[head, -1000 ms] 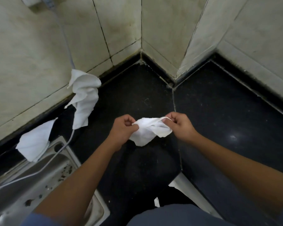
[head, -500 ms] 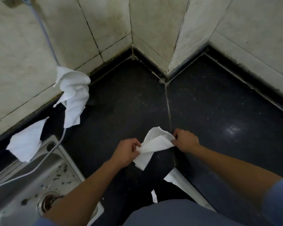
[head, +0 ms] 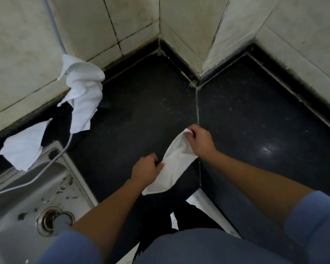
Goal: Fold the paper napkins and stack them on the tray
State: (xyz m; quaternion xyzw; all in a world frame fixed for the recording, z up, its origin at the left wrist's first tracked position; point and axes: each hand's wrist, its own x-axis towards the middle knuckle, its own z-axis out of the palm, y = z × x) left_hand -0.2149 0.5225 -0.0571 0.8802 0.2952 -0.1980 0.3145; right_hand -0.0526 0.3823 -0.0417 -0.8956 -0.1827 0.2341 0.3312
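L hand [head: 147, 168] & R hand [head: 200, 141] each pinch an end of white napkin [head: 176, 162], held over dark surface [head: 141, 111] mid-frame, spare napkins [head: 84, 88] at 10 o'clock; fold in progress, next prob needs ends brought together squarely.

Counter [head: 141, 115] open ahead; walls [head: 189, 25] behind, sink [head: 27, 197] and napkins [head: 84, 88] left.

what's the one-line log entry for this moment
step: folding | left hand: pinches white paper napkin | right hand: pinches its far corner | over: black stone counter
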